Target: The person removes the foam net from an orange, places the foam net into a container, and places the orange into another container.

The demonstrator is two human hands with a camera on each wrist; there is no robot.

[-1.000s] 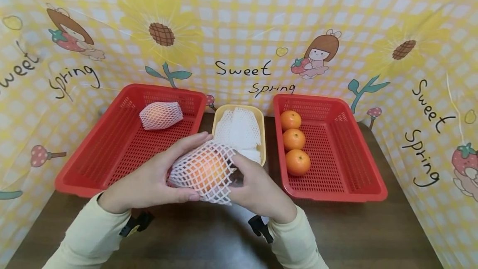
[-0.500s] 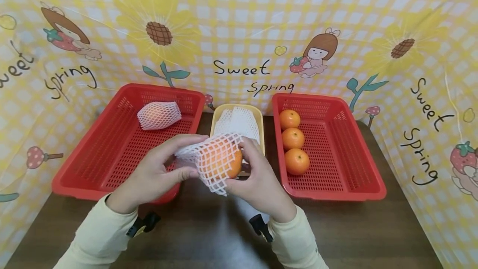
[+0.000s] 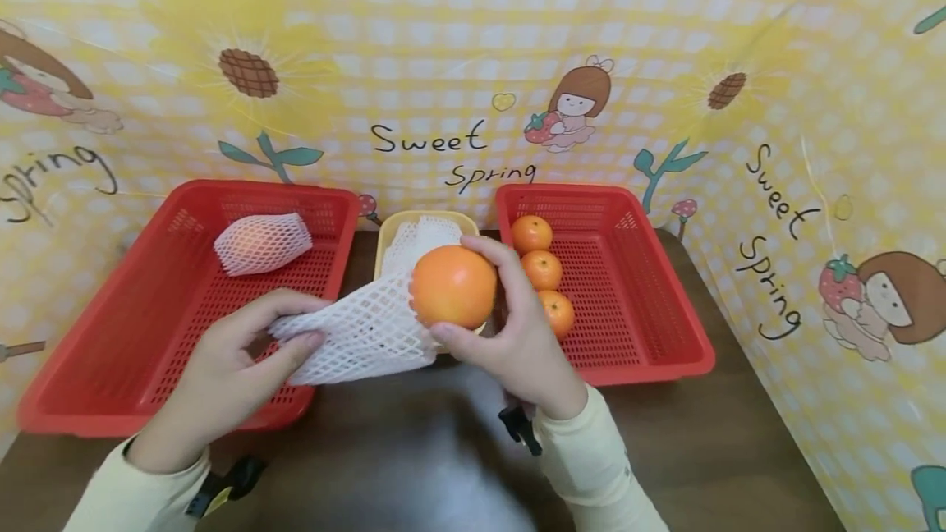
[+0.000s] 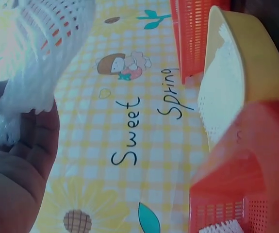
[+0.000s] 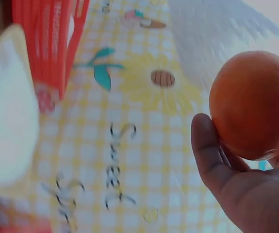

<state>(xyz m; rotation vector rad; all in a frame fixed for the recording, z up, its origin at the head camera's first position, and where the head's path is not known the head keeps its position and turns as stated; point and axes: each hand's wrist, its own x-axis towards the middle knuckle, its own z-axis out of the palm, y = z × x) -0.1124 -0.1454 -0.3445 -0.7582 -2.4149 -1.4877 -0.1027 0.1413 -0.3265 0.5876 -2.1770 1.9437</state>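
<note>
In the head view my right hand (image 3: 521, 343) grips a bare orange (image 3: 454, 286) between thumb and fingers. My left hand (image 3: 222, 376) pinches the gathered end of a white foam net sleeve (image 3: 362, 331), which stretches across to the orange. The sleeve's open mouth lies right at the orange's left side. Both are held up over the table, in front of the small yellow tray. The left wrist view shows the bunched net (image 4: 47, 53) passing between thumb and curled fingers. Fingers cup the orange (image 5: 251, 104) from below in the right wrist view.
A red basket (image 3: 96, 424) on the left holds one net-wrapped orange (image 3: 262, 245). In the middle stands the yellow tray (image 3: 383, 249) with white foam nets (image 3: 424, 238). The right red basket (image 3: 628, 374) contains three bare oranges (image 3: 543, 269) along its left side.
The orange has come out of the net sleeve toward the right, held in my right hand. My left hand has drawn left with the net. The head view has turned right.
</note>
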